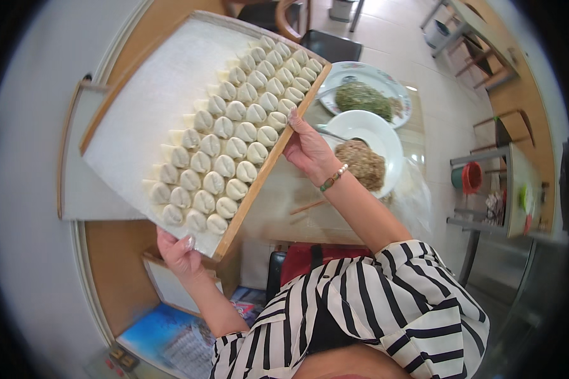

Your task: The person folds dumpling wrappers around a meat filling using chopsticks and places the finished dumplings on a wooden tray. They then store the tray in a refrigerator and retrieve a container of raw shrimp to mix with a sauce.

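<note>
Both my hands hold up a wooden-edged white tray (133, 85), tilted above the table. Rows of folded wontons (236, 111) cover its right part; its left part is bare and dusted white. My left hand (180, 251) grips the near corner, thumb on the tray's surface and fingers beneath, hidden. Along the right wooden rim, my right hand (310, 149) clasps the edge with its thumb on top. Just beyond that hand, a white bowl (392, 142) holds minced filling (360, 163) and a utensil. A patterned oval plate (398, 85) behind it carries a chopped green filling (362, 100).
Another white tray (99, 189) lies lower at the left, partly covered. Chopsticks (308, 207) and a clear plastic bag (412, 194) rest on the table (284, 222). Black-seated chairs (332, 45) stand beyond. At right is a table (526, 189) with a red basket (472, 177) under it.
</note>
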`<action>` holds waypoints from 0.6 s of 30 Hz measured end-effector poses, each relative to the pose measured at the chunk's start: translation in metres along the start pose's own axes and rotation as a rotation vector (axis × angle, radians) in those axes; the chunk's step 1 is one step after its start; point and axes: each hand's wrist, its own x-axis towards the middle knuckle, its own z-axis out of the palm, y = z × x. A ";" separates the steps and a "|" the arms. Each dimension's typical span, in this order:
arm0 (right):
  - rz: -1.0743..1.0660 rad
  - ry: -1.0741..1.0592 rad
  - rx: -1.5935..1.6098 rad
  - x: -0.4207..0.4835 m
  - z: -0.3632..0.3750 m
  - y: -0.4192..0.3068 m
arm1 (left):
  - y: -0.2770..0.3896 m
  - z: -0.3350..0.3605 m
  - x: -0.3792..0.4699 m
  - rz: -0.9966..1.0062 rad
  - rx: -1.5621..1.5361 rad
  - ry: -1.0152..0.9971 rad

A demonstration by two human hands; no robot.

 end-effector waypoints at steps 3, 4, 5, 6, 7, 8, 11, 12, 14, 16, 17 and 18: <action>0.055 0.032 -0.026 0.008 -0.010 -0.028 | -0.020 0.008 0.016 -0.009 0.021 0.017; 0.076 0.054 0.006 0.011 -0.018 -0.035 | -0.025 0.011 0.019 -0.043 0.062 0.051; 0.088 0.078 0.039 0.012 -0.028 -0.043 | -0.030 0.016 0.021 -0.080 0.102 0.078; 0.130 0.035 0.118 0.023 -0.032 -0.049 | -0.029 0.020 0.027 -0.021 0.109 0.053; 0.130 0.019 0.138 0.035 -0.047 -0.057 | -0.039 0.029 0.035 0.023 0.102 0.006; 0.148 -0.043 0.142 0.036 -0.065 -0.077 | -0.052 0.060 0.034 0.037 0.091 -0.016; -0.026 -0.113 -0.021 -0.044 -0.132 -0.210 | -0.147 0.123 0.001 -0.032 -0.010 -0.160; -0.077 -0.123 -0.040 -0.080 -0.150 -0.258 | -0.184 0.171 -0.011 -0.090 -0.040 -0.250; -0.214 -0.092 -0.057 -0.144 -0.186 -0.353 | -0.246 0.273 -0.029 -0.205 -0.088 -0.450; -0.328 0.001 -0.054 -0.210 -0.221 -0.440 | -0.311 0.373 -0.054 -0.317 -0.114 -0.567; -0.403 0.046 -0.049 -0.237 -0.246 -0.484 | -0.342 0.421 -0.065 -0.367 -0.123 -0.620; -0.475 0.097 -0.021 -0.266 -0.280 -0.517 | -0.375 0.456 -0.073 -0.399 -0.072 -0.644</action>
